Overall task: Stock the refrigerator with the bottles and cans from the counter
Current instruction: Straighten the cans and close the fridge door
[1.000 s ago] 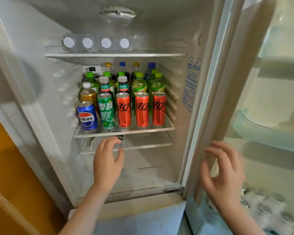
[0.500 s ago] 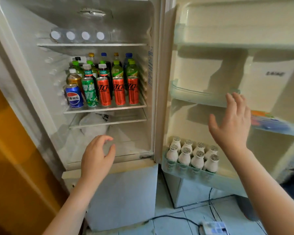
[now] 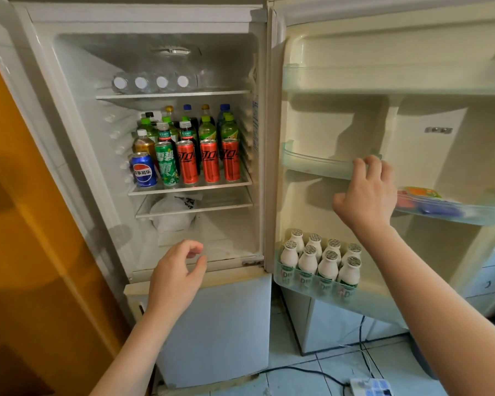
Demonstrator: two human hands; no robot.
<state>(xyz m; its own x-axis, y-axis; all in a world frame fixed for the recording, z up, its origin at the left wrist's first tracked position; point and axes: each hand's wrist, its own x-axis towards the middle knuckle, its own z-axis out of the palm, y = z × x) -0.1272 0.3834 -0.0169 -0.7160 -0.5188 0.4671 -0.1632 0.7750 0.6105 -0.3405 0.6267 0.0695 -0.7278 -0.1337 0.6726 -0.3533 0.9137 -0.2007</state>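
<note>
The refrigerator stands open with its door swung out to the right. On the middle shelf stand a blue can, a green can, three red cans and several bottles behind them. Clear bottles lie on the top shelf. Several white bottles fill the lowest door rack. My left hand hovers empty, fingers loosely curled, in front of the fridge's bottom compartment. My right hand rests its fingers on the rim of the middle door rack.
A white bag lies under the lower glass shelf. Colourful packets sit in the right door rack. An orange wall is close on the left. A black cable and a power strip lie on the tiled floor.
The view has pulled back from the fridge. My right hand rose from beside the door edge to the middle door rack. My left hand drew back from the shelves.
</note>
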